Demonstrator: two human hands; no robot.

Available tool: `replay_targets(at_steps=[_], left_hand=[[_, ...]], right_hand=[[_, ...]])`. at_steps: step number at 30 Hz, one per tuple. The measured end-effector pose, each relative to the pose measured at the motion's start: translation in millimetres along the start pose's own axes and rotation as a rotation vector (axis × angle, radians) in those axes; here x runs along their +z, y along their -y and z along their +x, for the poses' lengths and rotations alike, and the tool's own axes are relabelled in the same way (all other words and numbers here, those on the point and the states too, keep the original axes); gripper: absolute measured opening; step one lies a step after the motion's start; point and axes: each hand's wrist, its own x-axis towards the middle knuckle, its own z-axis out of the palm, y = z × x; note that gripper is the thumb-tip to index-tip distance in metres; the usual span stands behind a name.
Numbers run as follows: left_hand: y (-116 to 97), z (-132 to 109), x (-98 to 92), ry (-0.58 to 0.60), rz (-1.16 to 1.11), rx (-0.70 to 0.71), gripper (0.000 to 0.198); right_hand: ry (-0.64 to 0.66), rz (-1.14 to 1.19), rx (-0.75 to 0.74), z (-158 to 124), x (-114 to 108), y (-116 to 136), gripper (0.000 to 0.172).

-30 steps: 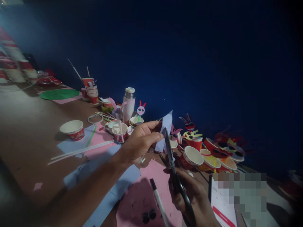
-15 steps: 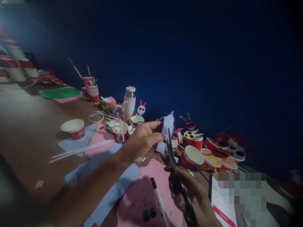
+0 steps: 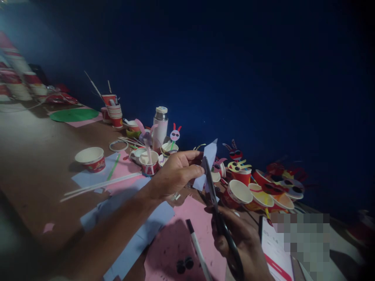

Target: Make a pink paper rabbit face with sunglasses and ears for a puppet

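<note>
Between the thumb and fingers of my left hand (image 3: 180,169) is a small folded piece of pale blue paper (image 3: 210,152), held up above the table. My right hand (image 3: 237,234) grips the black-handled scissors (image 3: 215,203), whose blades point up and lie against the paper's edge close to my left thumb. The blades look nearly closed. Below the hands lies a pink paper sheet (image 3: 166,242) with dark marks, and on it a white marker with a black cap (image 3: 197,248). Blue paper sheets (image 3: 131,238) lie under my left forearm.
Paper cups (image 3: 240,192) with cut-paper faces crowd the right side. A white paper bowl (image 3: 91,160), white sticks (image 3: 101,186) and a flask (image 3: 160,128) stand or lie to the left. A phone (image 3: 275,249) rests at the lower right. Behind is a dark blue wall (image 3: 234,70).
The scissors have shifted slightly, their blades now lying further left against the paper. The paper has tilted a little to the right. My left hand is nearly still.
</note>
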Motion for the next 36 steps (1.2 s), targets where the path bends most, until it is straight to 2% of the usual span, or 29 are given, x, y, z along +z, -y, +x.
replay_targets(at_steps=[10, 17, 24, 29, 36], left_hand=[[-1.7, -0.8, -2.4, 0.009, 0.031, 0.011, 0.025], [-7.1, -1.2, -5.1, 0.006, 0.106, -0.001, 0.03], [-11.8, -3.7, -6.5, 0.003, 0.213, -0.024, 0.03], [-11.5, -2.6, -10.5, 0.043, 0.197, -0.01, 0.029], [-11.5, -2.9, -17.7, 0.045, 0.208, -0.063, 0.03]], right_hand=[[-0.03, -0.078, -0.016, 0.6, 0.7, -0.6, 0.034], [0.015, -0.175, -0.071, 3.7, -4.3, 4.1, 0.033], [-0.007, -0.154, 0.01, 1.8, -4.6, 7.4, 0.043], [0.045, -0.153, -0.053, 4.8, -6.3, 9.8, 0.036], [0.063, -0.17, 0.012, 4.0, -12.4, 6.5, 0.037]])
